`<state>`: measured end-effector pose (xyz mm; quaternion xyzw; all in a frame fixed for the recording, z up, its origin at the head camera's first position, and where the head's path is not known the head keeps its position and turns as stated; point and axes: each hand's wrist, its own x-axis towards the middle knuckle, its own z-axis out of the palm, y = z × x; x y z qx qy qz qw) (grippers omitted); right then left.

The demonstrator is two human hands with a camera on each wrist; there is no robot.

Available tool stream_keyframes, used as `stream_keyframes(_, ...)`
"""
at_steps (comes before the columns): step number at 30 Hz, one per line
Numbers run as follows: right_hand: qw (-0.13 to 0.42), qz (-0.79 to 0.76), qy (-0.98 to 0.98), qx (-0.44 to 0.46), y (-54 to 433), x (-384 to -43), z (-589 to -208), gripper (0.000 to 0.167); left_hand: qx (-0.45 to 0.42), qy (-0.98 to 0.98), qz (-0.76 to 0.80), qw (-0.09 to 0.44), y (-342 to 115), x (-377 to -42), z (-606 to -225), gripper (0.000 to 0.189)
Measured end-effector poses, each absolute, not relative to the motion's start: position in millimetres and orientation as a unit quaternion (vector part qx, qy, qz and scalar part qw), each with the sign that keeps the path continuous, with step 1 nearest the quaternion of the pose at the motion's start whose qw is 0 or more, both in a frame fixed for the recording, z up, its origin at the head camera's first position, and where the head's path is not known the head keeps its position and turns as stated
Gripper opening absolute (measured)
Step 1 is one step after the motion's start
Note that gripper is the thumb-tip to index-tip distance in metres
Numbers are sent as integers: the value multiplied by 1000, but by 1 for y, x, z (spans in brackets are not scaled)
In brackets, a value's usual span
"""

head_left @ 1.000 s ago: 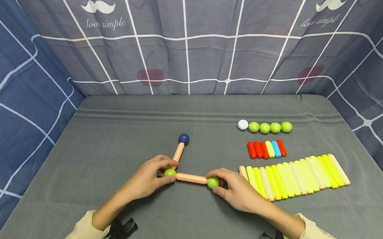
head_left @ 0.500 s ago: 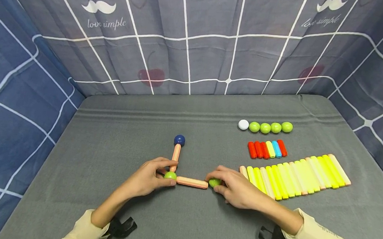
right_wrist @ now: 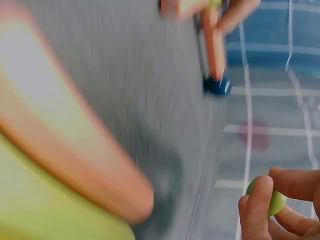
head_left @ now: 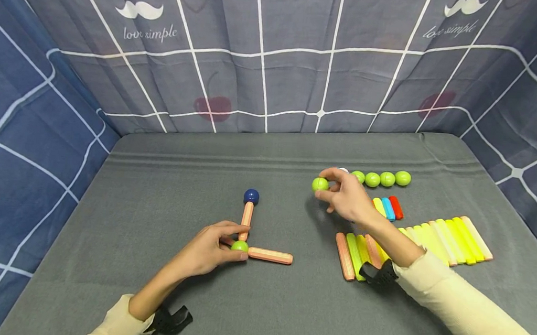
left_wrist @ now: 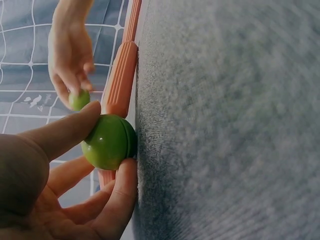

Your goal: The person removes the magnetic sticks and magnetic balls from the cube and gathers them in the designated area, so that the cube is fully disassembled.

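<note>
In the head view my left hand [head_left: 209,248] pinches a green ball [head_left: 240,246] on the table between thumb and fingers. A salmon-coloured ribbed rod [head_left: 271,256] runs right from this ball; its far end is bare. A second salmon rod [head_left: 246,217] reaches from the ball toward the back, ending at a dark blue ball [head_left: 251,196]. My right hand [head_left: 348,197] holds another green ball [head_left: 320,185] by the fingertips, raised off the table beside the row of balls. The left wrist view shows the pinched green ball [left_wrist: 109,142] close to a rod end.
A row of green balls [head_left: 387,179] with a mostly hidden white ball [head_left: 343,169] lies at the back right. Short rods, including a blue one [head_left: 388,209], lie partly under the right arm. Long yellow and salmon rods [head_left: 443,239] line the right side. Curtains surround the table [head_left: 177,181].
My right hand has pulled its green ball off the right rod's end and lifted it back toward the ball row. The rear rod and blue ball swung slightly left. The left hand stays put.
</note>
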<state>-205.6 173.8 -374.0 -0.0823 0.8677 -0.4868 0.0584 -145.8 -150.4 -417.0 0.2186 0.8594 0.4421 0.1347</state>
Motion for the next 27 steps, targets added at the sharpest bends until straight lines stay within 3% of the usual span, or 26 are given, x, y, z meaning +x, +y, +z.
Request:
stream_keyframes(11, 45, -378, 922, -66, 182, -262, -392, 43, 185, 865, 446, 138, -147, -149, -415, 54)
stream_keyframes(27, 48, -351, 934, -49, 182, -276, -394, 37, 152, 869, 448, 143, -145, -149, -415, 53)
